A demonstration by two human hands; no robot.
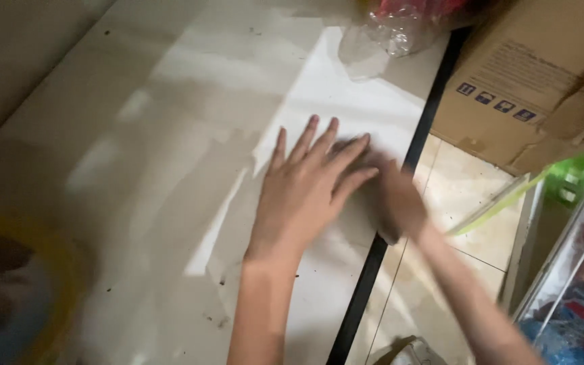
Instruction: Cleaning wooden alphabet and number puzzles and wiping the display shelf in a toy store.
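Tape roll: I see a blurred yellow roll at the far left, well apart from my hands.
Left hand: my left hand lies flat, fingers spread, pressing the clear plastic sheet onto the white tabletop, likely to smooth it.
Right hand: my right hand is motion-blurred at the table's black edge; I cannot tell its fingers.
Cardboard box: a cardboard box stands off the table, at the right.

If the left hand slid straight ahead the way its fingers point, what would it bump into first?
Probably the crumpled clear plastic bag at the table's far edge. The left hand lies flat, fingers pointing up and slightly right across bare white tabletop. Depth is hard to judge.
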